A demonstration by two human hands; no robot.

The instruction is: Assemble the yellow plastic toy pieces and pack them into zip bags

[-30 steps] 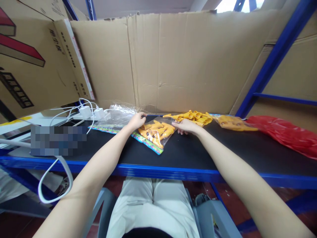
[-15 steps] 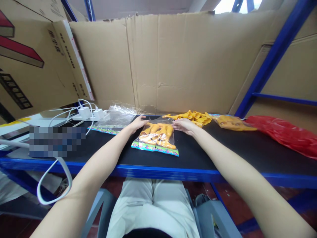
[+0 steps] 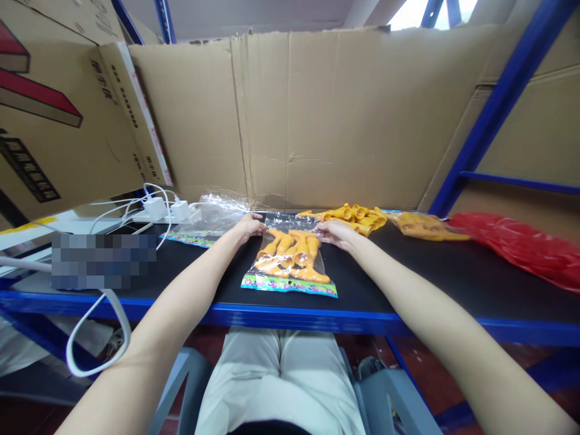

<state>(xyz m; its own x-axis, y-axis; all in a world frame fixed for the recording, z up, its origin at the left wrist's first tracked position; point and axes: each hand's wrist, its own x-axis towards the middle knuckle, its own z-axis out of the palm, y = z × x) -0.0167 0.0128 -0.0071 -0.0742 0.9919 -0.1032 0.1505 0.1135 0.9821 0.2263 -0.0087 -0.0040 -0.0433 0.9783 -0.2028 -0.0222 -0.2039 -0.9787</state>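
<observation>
A clear plastic bag (image 3: 290, 285) with a colourful printed strip along its near edge lies on the black table in front of me. Several orange-yellow hollow plastic pieces (image 3: 286, 244) are inside it. My left hand (image 3: 251, 226) pinches the bag's far left corner between thumb and fingers. At the far right corner, my right hand (image 3: 336, 233) grips the bag's edge the same way. Right behind my right hand sits a loose pile of the same yellow pieces (image 3: 357, 214).
Flat empty clear bags (image 3: 203, 220) lie left of my left hand. Chargers with white cables (image 3: 156, 207) stand farther left. Another filled bag (image 3: 421, 226) and a red plastic bag (image 3: 507, 241) lie to the right. A cardboard wall (image 3: 339, 121) closes the back; a blue rail (image 3: 299, 317) edges the front.
The filled bag has shifted slightly toward me and lies flatter, with more of its clear far end showing between my hands. Both hands stay at its far corners.
</observation>
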